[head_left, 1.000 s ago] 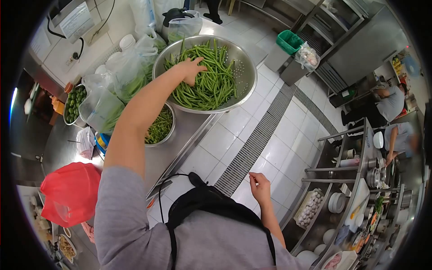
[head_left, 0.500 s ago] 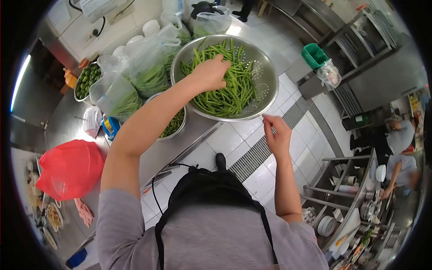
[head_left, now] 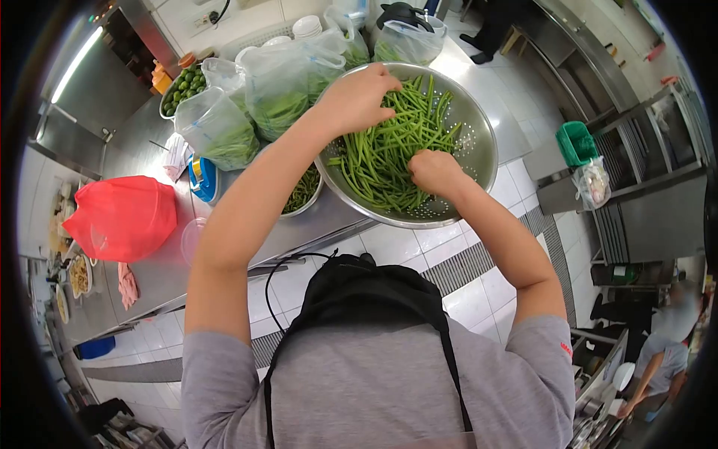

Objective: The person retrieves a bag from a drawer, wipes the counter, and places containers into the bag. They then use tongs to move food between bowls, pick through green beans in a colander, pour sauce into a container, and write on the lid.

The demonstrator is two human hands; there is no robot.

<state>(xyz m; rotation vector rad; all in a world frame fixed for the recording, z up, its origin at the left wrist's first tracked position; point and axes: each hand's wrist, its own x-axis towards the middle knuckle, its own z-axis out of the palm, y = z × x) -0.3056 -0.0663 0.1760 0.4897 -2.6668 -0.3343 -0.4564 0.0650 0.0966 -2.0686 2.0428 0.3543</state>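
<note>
A steel colander (head_left: pixel 482 161) with small drain holes sits tilted on the counter, heaped with long green beans (head_left: pixel 396 146). My left hand (head_left: pixel 357 99) reaches over its far left side, thumb and fingers apart at the top of the heap. Curled fingers of my right hand (head_left: pixel 436 173) press into the beans near the right side of the pile; the fingertips are hidden. Beside the colander, partly behind my left forearm, stands a steel bowl (head_left: pixel 317 196) of short cut green pieces.
Plastic bags of green vegetables (head_left: pixel 280 97) crowd the counter's back, near a bowl of small green fruit (head_left: pixel 183 90). A red bag (head_left: pixel 123 217) and a blue-and-white container (head_left: pixel 203 178) lie left. Another person (head_left: pixel 666 352) is at far right.
My right hand has moved from outside the colander's near rim into the beans and closed there. My left hand stays over the pile. The whole view has shifted.
</note>
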